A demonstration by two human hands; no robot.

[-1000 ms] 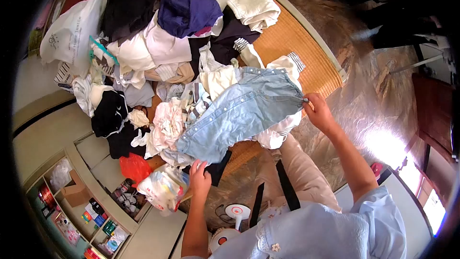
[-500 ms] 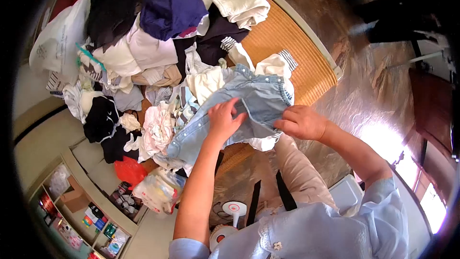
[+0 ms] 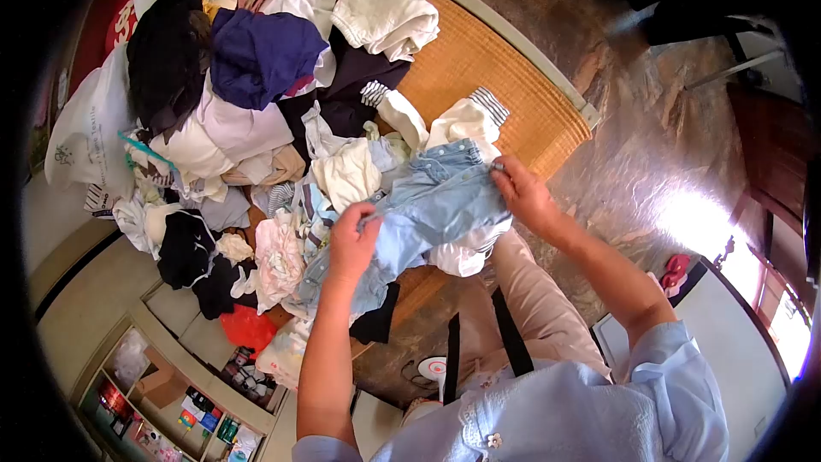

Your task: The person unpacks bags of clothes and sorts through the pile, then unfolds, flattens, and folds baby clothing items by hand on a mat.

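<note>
At left, shelves hold a brown box while hands grip a blue garment.

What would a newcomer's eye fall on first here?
Probably the light blue garment, held between the person's left grip and right grip near the middle. Next, the navy cloth on the clothes heap at upper left, then the bright red plastic at the heap's lower edge.

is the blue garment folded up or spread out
Partly spread, not neatly folded: the blue garment lies creased over other clothes, between the left hand and right hand.
</note>
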